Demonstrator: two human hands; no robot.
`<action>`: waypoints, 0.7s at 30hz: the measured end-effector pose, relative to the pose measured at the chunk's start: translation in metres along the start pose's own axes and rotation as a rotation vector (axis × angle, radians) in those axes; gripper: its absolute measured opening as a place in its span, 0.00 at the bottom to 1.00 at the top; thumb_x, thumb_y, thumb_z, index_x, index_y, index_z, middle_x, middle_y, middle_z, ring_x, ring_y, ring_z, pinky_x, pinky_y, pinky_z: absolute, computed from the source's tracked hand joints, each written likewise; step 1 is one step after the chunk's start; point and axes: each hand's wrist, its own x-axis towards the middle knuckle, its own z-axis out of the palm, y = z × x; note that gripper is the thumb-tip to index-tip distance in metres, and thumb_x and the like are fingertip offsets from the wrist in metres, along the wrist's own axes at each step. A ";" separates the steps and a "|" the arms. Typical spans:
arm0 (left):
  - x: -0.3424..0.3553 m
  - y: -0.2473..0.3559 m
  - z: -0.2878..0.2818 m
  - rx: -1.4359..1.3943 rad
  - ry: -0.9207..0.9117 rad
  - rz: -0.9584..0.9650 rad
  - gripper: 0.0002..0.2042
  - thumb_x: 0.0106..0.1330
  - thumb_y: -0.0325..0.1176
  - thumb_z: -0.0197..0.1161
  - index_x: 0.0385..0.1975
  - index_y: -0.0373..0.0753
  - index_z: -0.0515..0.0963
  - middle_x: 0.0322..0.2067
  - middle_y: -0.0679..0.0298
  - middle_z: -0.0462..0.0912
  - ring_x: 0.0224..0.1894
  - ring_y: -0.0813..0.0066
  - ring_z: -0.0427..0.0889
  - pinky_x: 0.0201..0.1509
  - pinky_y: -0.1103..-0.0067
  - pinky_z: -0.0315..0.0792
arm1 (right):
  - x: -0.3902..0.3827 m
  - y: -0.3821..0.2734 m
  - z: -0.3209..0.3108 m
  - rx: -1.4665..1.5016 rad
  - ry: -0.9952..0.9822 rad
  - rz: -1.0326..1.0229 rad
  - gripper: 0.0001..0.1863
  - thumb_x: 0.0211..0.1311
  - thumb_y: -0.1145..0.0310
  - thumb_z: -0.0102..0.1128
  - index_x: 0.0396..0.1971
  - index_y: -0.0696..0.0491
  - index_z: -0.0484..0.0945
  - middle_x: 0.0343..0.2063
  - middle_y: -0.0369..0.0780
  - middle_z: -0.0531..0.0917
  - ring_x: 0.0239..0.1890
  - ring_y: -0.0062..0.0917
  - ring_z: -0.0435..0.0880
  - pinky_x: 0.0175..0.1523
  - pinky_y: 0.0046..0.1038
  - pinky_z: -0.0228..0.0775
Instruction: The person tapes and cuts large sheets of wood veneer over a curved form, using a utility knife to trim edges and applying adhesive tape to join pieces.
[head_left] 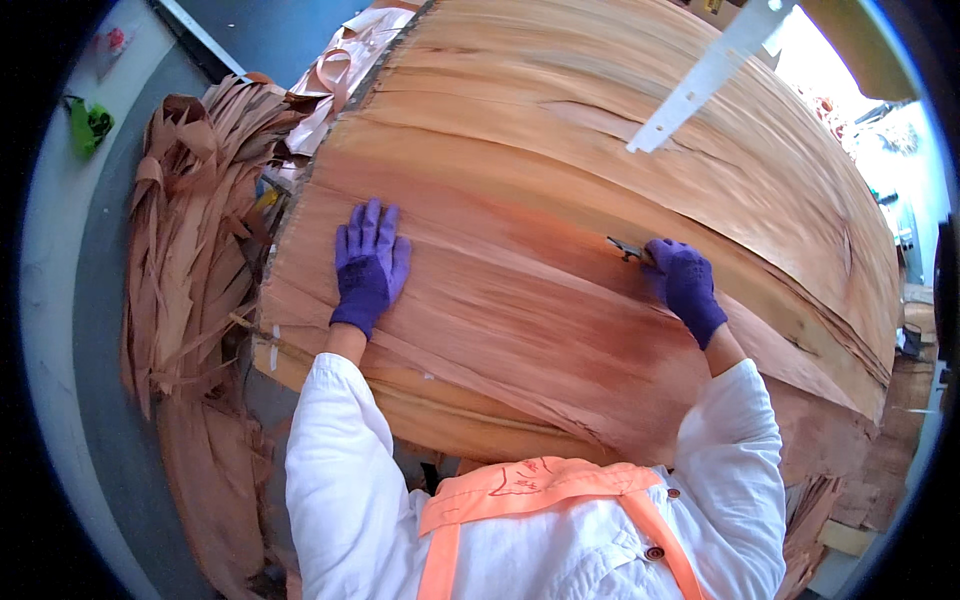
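A broad stack of thin reddish-brown wood veneer sheets [520, 330] fills the middle of the head view. My left hand [371, 262], in a purple glove, lies flat near the stack's left end with its fingers stretched out. Farther right, my right hand [686, 283], gloved the same way, is closed around a small dark metal tool [626, 249]. The tool's tip points left, low over the veneer surface; its handle is hidden in the glove, and its exact kind cannot be made out. Wavy sheet edges run across the stack beside the right hand.
Torn veneer strips [190, 230] hang in a heap left of the stack. A perforated metal bar [690, 85] reaches over its far right part. Pale crumpled veneer scraps [345, 70] lie beyond the left corner. A green object [90, 126] is at the far left.
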 end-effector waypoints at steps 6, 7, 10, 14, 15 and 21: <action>-0.004 0.007 -0.004 -0.039 0.024 -0.018 0.24 0.60 0.43 0.53 0.57 0.45 0.64 0.60 0.57 0.60 0.61 0.53 0.59 0.62 0.56 0.53 | 0.007 0.006 -0.005 0.018 0.036 0.027 0.06 0.53 0.65 0.54 0.31 0.48 0.74 0.27 0.43 0.78 0.33 0.41 0.78 0.35 0.40 0.70; -0.005 0.010 -0.005 -0.038 0.029 -0.018 0.24 0.60 0.43 0.53 0.57 0.44 0.64 0.60 0.56 0.60 0.61 0.53 0.60 0.61 0.56 0.53 | 0.009 0.010 -0.004 0.006 0.034 0.030 0.06 0.54 0.64 0.54 0.30 0.48 0.74 0.27 0.43 0.78 0.33 0.41 0.78 0.35 0.40 0.69; -0.009 0.012 -0.007 -0.033 0.046 -0.059 0.25 0.60 0.42 0.54 0.58 0.43 0.63 0.59 0.52 0.60 0.61 0.51 0.59 0.62 0.57 0.53 | 0.014 0.018 -0.002 0.010 0.056 0.021 0.06 0.54 0.63 0.54 0.30 0.48 0.74 0.27 0.43 0.78 0.33 0.41 0.78 0.34 0.41 0.69; -0.010 0.012 -0.010 -0.030 0.045 -0.094 0.26 0.60 0.42 0.54 0.58 0.43 0.63 0.58 0.49 0.61 0.60 0.50 0.60 0.62 0.57 0.54 | 0.020 0.021 0.001 0.030 0.064 -0.006 0.07 0.54 0.62 0.55 0.30 0.48 0.74 0.27 0.44 0.78 0.32 0.42 0.78 0.33 0.41 0.68; -0.011 0.012 -0.009 -0.024 0.045 -0.100 0.26 0.60 0.42 0.54 0.58 0.42 0.63 0.58 0.49 0.61 0.60 0.50 0.60 0.62 0.57 0.54 | 0.020 0.020 0.001 0.019 0.048 0.004 0.07 0.54 0.63 0.55 0.30 0.49 0.74 0.27 0.44 0.78 0.32 0.42 0.78 0.33 0.41 0.68; -0.014 0.009 -0.009 0.038 0.044 -0.125 0.25 0.61 0.42 0.53 0.58 0.43 0.63 0.57 0.49 0.63 0.60 0.50 0.61 0.61 0.56 0.53 | 0.020 0.012 -0.003 0.059 0.042 -0.003 0.06 0.54 0.64 0.54 0.30 0.49 0.73 0.27 0.45 0.79 0.32 0.44 0.78 0.34 0.42 0.68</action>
